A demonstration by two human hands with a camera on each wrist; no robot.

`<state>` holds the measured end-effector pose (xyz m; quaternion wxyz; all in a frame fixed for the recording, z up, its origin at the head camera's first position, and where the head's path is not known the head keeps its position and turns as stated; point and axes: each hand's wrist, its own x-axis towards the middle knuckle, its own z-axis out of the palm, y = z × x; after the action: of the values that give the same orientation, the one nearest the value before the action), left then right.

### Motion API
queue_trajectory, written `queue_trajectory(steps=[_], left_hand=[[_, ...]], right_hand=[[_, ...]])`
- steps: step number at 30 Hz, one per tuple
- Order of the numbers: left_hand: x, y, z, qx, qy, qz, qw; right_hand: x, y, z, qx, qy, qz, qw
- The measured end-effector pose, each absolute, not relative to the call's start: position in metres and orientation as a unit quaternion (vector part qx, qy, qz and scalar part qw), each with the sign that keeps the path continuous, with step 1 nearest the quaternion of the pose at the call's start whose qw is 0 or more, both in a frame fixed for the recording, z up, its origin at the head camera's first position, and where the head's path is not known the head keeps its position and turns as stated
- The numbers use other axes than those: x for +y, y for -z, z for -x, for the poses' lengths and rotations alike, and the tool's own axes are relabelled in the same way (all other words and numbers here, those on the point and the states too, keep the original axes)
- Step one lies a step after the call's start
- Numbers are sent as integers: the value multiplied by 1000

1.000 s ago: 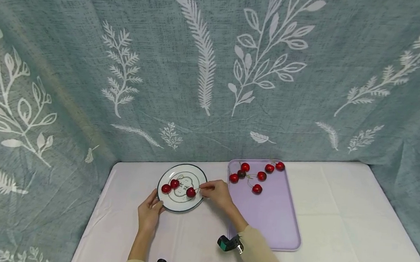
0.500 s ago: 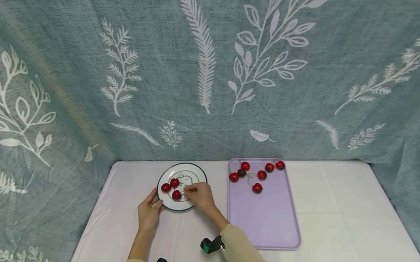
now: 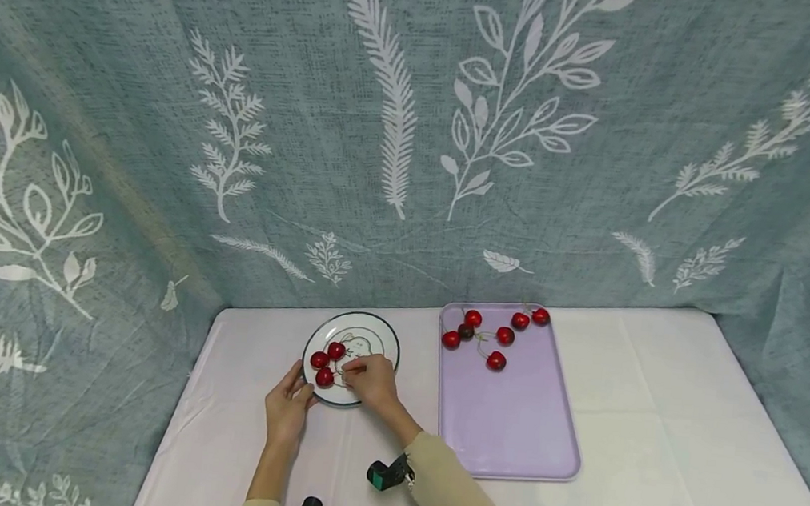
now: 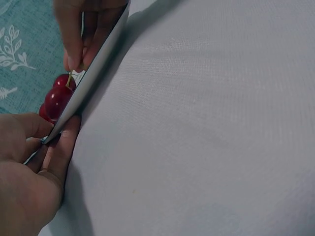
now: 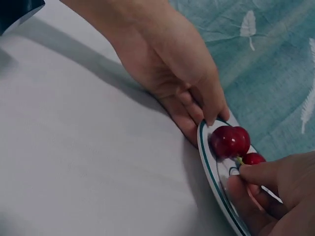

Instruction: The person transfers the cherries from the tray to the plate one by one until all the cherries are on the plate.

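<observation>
A white plate [image 3: 386, 338] with a dark rim lies on the left part of the table. My left hand [image 3: 286, 413] grips its lower left edge, thumb on top and fingers beneath, as the left wrist view shows. Over the plate, my right hand [image 3: 373, 382] pinches the stem of a cherry [image 3: 325, 378] between thumb and fingertips. That cherry sits close beside two other red cherries [image 3: 319, 360] on the plate's left side. In the right wrist view the green stem end [image 5: 239, 160] shows at the right fingertips.
To the right of the plate lies a lilac tray [image 3: 506, 422] with several cherries [image 3: 496, 361] grouped at its far end. A white cloth [image 3: 649, 435] covers the table. Behind it hangs a blue-green curtain [image 3: 419, 262] with a white leaf print.
My right hand has moved left across the plate, bringing the cherry by its stem from the plate's right side to the two others. My left hand keeps its grip on the plate.
</observation>
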<state>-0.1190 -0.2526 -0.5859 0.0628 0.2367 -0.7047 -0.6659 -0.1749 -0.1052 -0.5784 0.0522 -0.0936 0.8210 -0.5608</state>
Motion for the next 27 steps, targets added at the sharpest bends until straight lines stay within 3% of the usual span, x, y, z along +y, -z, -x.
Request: queue_trajectory(steps=[17,27], left_hand=[[-251,583,119,-704,665,-241,59],[-252,586,120,-709,658,-245,60]], right_hand=[[-107,573,177,822,557,91,75],[-97,568,174,828,548,107,55]])
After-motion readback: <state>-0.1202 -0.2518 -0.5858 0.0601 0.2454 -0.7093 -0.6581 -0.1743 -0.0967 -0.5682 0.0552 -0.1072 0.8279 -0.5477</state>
